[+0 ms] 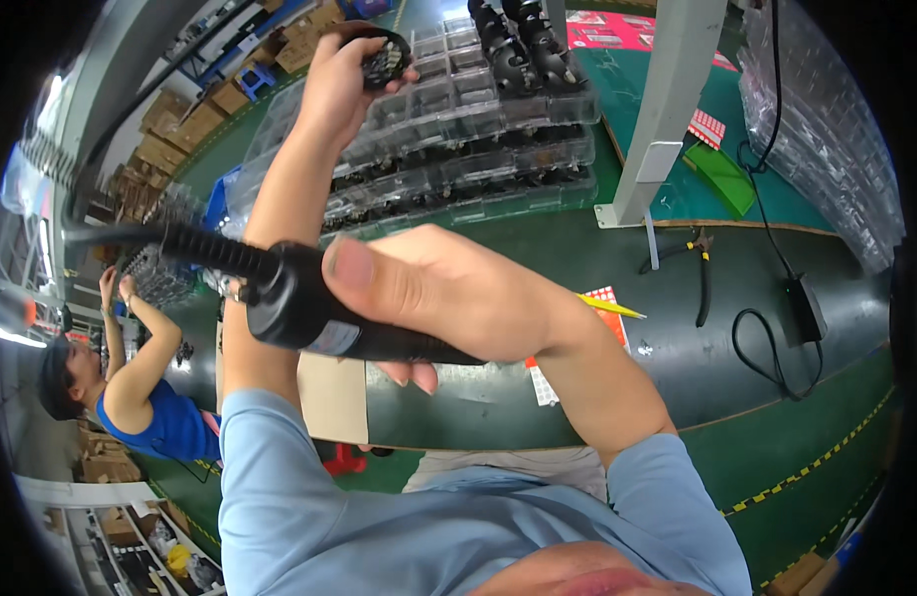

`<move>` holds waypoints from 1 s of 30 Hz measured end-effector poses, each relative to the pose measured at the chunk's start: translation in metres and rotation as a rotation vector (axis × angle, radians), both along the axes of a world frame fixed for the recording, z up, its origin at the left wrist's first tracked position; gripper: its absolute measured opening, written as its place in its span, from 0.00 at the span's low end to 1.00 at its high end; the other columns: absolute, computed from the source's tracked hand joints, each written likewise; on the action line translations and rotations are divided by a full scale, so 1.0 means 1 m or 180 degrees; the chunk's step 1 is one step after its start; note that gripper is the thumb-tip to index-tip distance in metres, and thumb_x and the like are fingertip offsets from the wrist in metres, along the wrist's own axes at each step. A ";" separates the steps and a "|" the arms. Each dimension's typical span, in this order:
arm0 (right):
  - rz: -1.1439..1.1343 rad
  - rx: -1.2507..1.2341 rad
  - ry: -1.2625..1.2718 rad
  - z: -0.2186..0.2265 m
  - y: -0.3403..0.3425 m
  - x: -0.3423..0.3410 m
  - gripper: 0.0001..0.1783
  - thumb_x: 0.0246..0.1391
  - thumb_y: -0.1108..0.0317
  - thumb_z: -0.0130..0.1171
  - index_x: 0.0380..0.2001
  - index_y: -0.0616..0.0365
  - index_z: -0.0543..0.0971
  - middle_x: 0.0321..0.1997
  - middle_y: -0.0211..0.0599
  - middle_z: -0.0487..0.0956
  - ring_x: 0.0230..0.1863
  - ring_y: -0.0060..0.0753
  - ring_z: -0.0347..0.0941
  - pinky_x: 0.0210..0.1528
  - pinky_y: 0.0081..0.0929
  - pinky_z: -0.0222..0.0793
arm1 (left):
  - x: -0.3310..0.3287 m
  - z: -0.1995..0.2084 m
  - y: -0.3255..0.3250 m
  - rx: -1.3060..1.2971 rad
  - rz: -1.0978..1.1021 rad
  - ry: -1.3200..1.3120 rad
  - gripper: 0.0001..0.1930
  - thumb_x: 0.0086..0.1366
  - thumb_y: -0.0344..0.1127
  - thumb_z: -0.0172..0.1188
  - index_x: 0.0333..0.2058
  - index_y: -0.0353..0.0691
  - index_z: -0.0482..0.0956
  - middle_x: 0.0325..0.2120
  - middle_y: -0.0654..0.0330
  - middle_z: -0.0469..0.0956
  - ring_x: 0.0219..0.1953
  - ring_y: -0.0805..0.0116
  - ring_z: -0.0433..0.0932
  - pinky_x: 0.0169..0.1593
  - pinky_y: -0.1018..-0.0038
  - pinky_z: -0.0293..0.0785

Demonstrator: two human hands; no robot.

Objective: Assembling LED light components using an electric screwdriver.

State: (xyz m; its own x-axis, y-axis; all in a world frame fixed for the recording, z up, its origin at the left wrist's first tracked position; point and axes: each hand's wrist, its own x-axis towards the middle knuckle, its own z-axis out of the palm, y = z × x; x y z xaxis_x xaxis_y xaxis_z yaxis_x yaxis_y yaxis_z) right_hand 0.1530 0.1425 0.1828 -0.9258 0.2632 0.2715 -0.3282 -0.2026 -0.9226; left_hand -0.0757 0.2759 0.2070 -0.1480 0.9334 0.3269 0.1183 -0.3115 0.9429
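Note:
My right hand is wrapped round a black electric screwdriver, held up close in front of me. Its ribbed cable sleeve points left, and its tip is hidden behind my hand and wrist. Farther off, my left hand is stretched out over the near left of some clear plastic trays. Its fingers grip a round black housing with small parts showing inside. Several dark rounded units stand in the top tray, and more dark parts show in the layers below.
On the dark bench lie pliers, a yellow pen-like tool, sticker sheets, cardboard and a black power adapter with its cord. A grey post rises beside a green box. Another person works at left.

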 end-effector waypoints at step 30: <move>-0.0310 -0.0103 0.0020 -0.018 0.031 -0.008 0.42 0.63 0.27 0.48 0.33 0.62 0.81 0.25 0.27 0.76 0.25 0.17 0.74 0.26 0.19 0.72 | -0.035 0.002 0.008 0.0610 0.0589 0.2715 0.19 0.74 0.41 0.56 0.54 0.31 0.77 0.40 0.55 0.86 0.44 0.64 0.83 0.51 0.69 0.77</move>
State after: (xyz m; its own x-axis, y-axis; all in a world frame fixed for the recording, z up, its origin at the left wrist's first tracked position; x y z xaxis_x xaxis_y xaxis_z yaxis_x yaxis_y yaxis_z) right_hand 0.1450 0.1736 0.1648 -0.8937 0.3606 0.2670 -0.3534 -0.1992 -0.9140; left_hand -0.1108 0.2841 0.2088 0.0741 0.8367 0.5426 0.8197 -0.3610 0.4447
